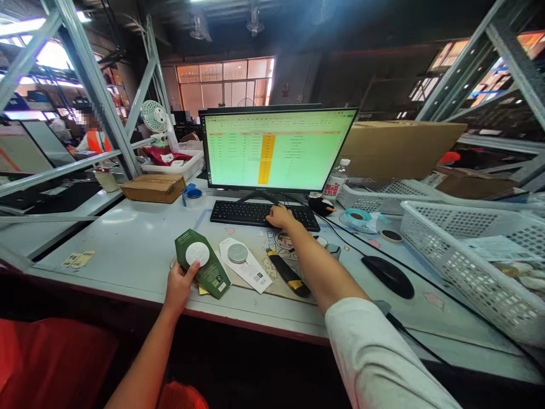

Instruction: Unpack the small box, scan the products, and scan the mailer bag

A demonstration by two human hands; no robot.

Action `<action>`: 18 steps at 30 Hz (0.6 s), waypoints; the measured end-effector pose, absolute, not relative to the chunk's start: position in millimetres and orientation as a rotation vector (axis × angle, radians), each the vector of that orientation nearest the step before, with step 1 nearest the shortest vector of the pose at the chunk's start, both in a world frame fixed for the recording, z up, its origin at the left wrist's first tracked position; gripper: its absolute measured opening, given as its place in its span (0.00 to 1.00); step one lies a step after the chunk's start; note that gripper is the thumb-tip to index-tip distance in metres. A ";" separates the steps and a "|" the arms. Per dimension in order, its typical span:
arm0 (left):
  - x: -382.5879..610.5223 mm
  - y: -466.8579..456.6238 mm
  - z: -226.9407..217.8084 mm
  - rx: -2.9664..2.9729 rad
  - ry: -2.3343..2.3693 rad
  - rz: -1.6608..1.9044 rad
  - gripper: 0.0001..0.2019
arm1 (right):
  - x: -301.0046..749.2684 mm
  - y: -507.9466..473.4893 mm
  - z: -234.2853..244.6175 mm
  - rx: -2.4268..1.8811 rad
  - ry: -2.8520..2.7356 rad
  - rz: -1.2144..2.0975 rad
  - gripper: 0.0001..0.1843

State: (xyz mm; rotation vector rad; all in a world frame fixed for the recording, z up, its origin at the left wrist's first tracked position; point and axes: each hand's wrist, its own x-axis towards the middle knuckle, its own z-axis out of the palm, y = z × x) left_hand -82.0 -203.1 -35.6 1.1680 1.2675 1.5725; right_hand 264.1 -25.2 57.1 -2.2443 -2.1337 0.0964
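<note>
My left hand (181, 284) is closed on the lower left edge of a green card package (213, 274), with the thumb on the round white disc (197, 254) at its front. Beside it, a white card package (254, 276) with a round silvery tin (237, 253) lies on the desk mat. My right hand (280, 216) is over the black keyboard (238, 212), its fingers bent onto the keys and partly hidden, with no object in them. Between the white package and my right forearm lies a black and yellow utility knife (287, 272).
A monitor (238, 153) showing a spreadsheet stands behind the keyboard. On the right are a black mouse (388, 276), a cable, tape rolls and a white perforated basket (451, 255). A cardboard box (153, 188) sits at the back left. Farther left, a person (96, 139) is beyond the metal frame.
</note>
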 end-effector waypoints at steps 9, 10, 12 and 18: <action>-83.9 -199.8 -39.3 1.170 1.227 1.597 0.27 | 258.0 -69.0 88.3 -2.207 -2.078 0.050 0.16; -83.9 -200.1 -39.2 1.179 1.234 1.601 0.26 | 262.4 -86.6 89.3 -2.196 -2.071 0.035 0.17; -83.6 -201.0 -38.4 1.197 1.225 1.615 0.25 | 277.1 -126.6 86.9 -2.200 -2.042 -0.001 0.23; -81.0 -200.3 -35.9 1.227 1.167 1.663 0.25 | 341.0 -228.3 52.1 -2.459 -1.747 -0.073 0.34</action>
